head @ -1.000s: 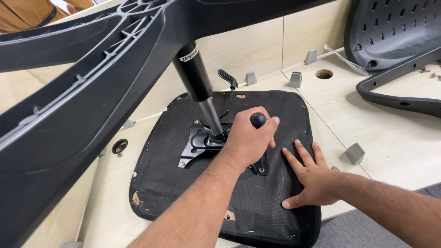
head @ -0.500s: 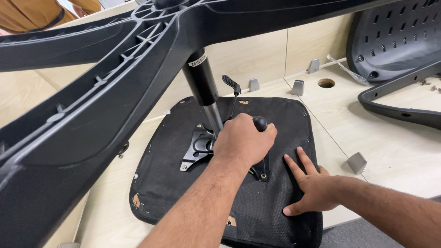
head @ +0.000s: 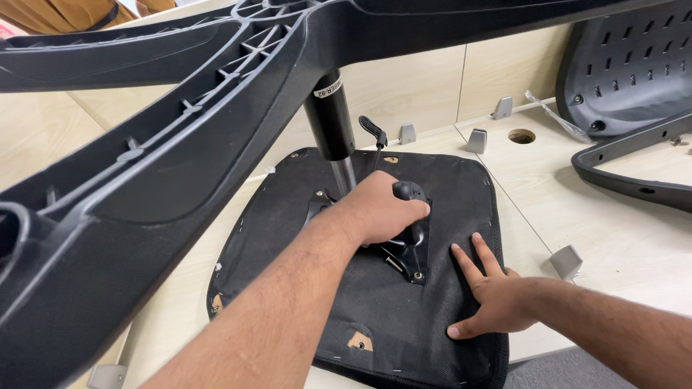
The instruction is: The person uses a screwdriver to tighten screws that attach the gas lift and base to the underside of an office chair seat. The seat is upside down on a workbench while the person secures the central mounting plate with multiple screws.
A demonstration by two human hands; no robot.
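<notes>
Black knob (head: 408, 191) on the metal mechanism plate (head: 411, 248) sits at the centre of the upturned seat cushion (head: 375, 302) on the tabletop (head: 613, 230). Left hand (head: 378, 209) has its grip clenched around it. Right hand (head: 490, 299) lies flat, grip released, on the cushion beside the plate. Overhead spreads the star base (head: 180, 122).

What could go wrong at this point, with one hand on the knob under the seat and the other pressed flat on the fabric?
The chair base stands high on the gas cylinder and could tip if the seat shifts. The left hand grips the black knob close to the metal plate, so fingers might get pinched. The seat overhangs the table edge near the right hand and could slide off.
</notes>
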